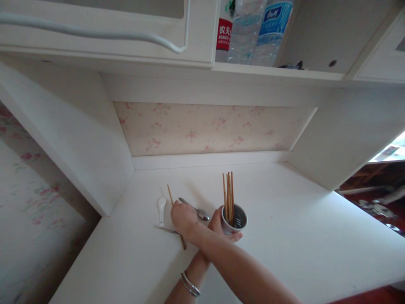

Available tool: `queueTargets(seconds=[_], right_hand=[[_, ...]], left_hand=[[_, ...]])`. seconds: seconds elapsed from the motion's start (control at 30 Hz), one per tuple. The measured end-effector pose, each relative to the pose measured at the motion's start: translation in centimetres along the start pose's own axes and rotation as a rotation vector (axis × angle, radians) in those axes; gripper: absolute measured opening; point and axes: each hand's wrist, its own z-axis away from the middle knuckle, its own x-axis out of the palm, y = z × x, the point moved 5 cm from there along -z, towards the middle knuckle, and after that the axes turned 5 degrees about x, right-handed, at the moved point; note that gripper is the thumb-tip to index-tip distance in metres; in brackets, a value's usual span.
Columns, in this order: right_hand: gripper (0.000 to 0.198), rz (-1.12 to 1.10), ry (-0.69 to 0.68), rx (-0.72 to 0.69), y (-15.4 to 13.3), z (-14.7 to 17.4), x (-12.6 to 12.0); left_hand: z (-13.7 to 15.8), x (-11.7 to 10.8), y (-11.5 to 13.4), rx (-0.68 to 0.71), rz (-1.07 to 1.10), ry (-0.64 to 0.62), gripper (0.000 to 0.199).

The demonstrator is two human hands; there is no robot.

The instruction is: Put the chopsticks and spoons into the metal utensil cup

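My forearms cross, the right one above the left. My left hand, with silver bangles on its wrist, is wrapped round a metal utensil cup. Several wooden chopsticks stand upright in the cup, and holes show in its bottom. My right hand is closed on a chopstick at the left; its ends show above and below the hand. Close by lie a metal spoon, a white soup spoon and a thin metal utensil, partly hidden by the hand.
The white countertop lies between side panels, with a floral back wall behind. Overhead are a cabinet door with a long handle and a shelf with plastic bottles. Dishes on a dark red surface appear at the far right.
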Motion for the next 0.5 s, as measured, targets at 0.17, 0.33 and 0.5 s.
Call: queueTargets(seconds=[0.17,0.33,0.5], right_hand=[[0.029,-0.065,0.105,0.125,1.4,0.0,-1.0],[0.03,-0.397,0.214,0.162,2.1,0.1,-2.2],[0.028,-0.739,0.352,0.026,1.7,1.4,-4.7]], left_hand=[[0.1,0.2,0.3,0.023,0.007,-0.013,0.084],[0.1,0.2,0.4,0.024,0.04,-0.025,0.085],[0.0,0.3,-0.3,0.005,0.06,-0.031,0.088]])
